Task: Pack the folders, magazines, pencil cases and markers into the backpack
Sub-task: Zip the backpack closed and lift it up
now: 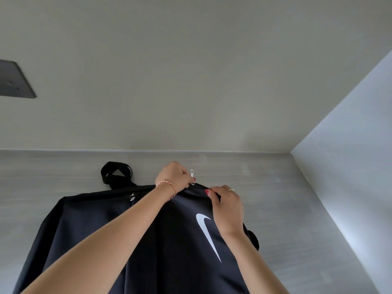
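Note:
A black backpack (174,230) with a white swoosh logo lies across the grey table, its carry loop (116,172) at the far end. My left hand (174,176) grips the zipper slider at the bag's top edge; a small white zipper pull (192,173) sticks up beside its fingers. My right hand (227,206) pinches the black fabric just right of the slider. A second metal zipper pull (132,196) sits further left on the bag. No folders, magazines, pencil cases or markers are visible.
The grey wood-grain table (286,198) runs back to a pale wall (191,71). A lighter side wall (356,155) closes in on the right. A dark grey panel (14,80) hangs on the wall at the left.

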